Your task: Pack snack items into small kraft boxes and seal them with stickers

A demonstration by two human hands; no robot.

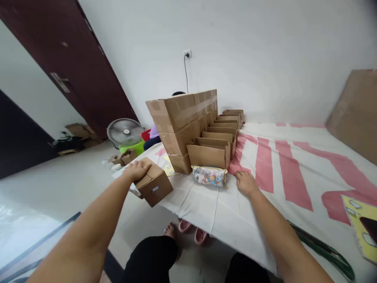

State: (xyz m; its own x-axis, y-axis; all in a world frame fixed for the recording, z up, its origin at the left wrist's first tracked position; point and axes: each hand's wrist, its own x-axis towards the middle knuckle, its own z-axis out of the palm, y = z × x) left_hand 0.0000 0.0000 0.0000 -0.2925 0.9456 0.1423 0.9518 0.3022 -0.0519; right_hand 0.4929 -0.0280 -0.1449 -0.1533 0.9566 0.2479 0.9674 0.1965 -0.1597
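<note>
My left hand (137, 170) grips the top of a small closed cardboard box (155, 185) at the near left edge of the table. My right hand (246, 183) rests palm down on the white and pink table cover (265, 188), fingers loosely curled, holding nothing. A colourful printed packet (209, 175) lies between the two hands, just left of my right hand. Directly behind the packet stands an open, empty cardboard box (209, 153), first in a row of several open boxes (225, 124).
A stack of closed cardboard boxes (179, 125) stands left of the open row, with a person partly hidden behind it. A fan (125, 133), a green tub and loose cartons sit on the floor at left. A yellow sheet (363, 224) lies at right.
</note>
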